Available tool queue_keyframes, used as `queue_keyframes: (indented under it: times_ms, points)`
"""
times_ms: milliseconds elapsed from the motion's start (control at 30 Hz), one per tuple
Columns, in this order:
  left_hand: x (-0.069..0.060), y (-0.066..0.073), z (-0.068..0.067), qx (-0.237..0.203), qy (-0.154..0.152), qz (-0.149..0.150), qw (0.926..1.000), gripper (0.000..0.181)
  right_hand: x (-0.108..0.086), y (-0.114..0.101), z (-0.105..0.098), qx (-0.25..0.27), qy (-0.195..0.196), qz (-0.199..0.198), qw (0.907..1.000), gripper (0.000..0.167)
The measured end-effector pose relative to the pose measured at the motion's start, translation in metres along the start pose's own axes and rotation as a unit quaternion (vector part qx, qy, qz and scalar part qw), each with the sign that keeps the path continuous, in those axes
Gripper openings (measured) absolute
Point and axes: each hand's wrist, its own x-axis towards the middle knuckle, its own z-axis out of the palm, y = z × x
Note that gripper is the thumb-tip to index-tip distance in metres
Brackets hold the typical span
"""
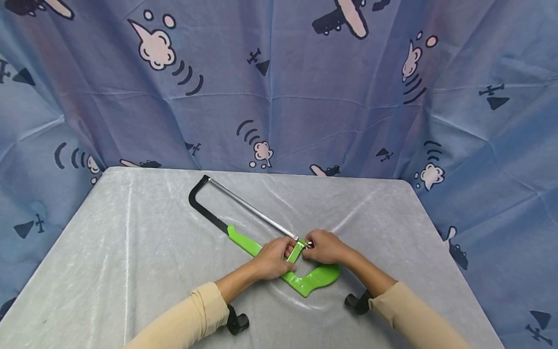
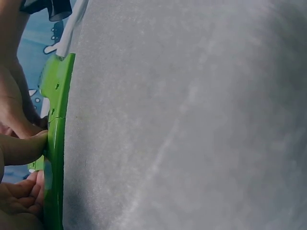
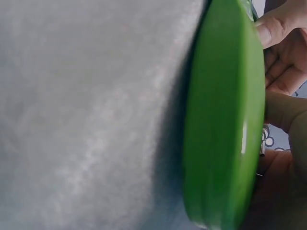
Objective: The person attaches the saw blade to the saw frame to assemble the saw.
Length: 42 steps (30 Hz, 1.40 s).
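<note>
A hacksaw with a green handle [image 1: 320, 277] and a black front frame [image 1: 205, 209] lies on the table. Its silver blade [image 1: 253, 209] runs along the far side, up to the green post near the handle. My left hand [image 1: 273, 258] grips the green frame by that post, thumb on the near side. With curled fingers my right hand [image 1: 327, 247] pinches the metal wing nut [image 1: 309, 245] at the blade's handle end; the fingers partly hide it. In the right wrist view the green handle [image 3: 218, 120] stands large before the right hand [image 3: 280, 172].
A grey cloth-covered table [image 1: 144, 266] spreads under the saw. Behind it hangs a blue patterned curtain [image 1: 296, 97]. Black wrist camera mounts [image 1: 237, 321] jut from both sleeves just above the table.
</note>
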Motion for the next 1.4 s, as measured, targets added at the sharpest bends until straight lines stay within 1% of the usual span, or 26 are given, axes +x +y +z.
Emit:
queue_keyframes:
  times_ms: [200,333,500,633,767,1000,1400]
  points:
    - [0.001,-0.001,0.001,0.004,0.003,0.005,1.0000,0.045,-0.001,-0.003,-0.001,0.002,0.015,0.010,0.9998,0.021]
    - [0.001,-0.001,0.001,0.008,0.004,0.007,0.9999,0.045,-0.001,-0.005,-0.002,-0.001,0.024,0.008,0.9997,0.019]
    - [0.000,-0.002,0.001,0.005,0.004,0.012,0.9999,0.045,-0.002,-0.007,-0.001,-0.010,0.036,0.007,0.9993,0.023]
    - [-0.001,-0.001,0.001,0.005,0.006,0.018,0.9998,0.044,-0.003,-0.009,-0.002,-0.028,0.054,0.005,0.9982,0.026]
    - [0.000,-0.002,0.001,0.005,0.006,0.017,0.9998,0.045,-0.004,-0.013,-0.004,-0.042,0.067,0.005,0.9968,0.028]
    - [0.000,-0.002,0.000,0.008,0.005,0.021,0.9997,0.045,-0.006,-0.013,-0.008,-0.042,0.058,0.000,0.9974,0.028]
    - [-0.001,-0.002,0.001,0.004,0.002,0.018,0.9998,0.046,-0.009,-0.012,-0.016,-0.031,0.031,-0.013,0.9990,0.014]
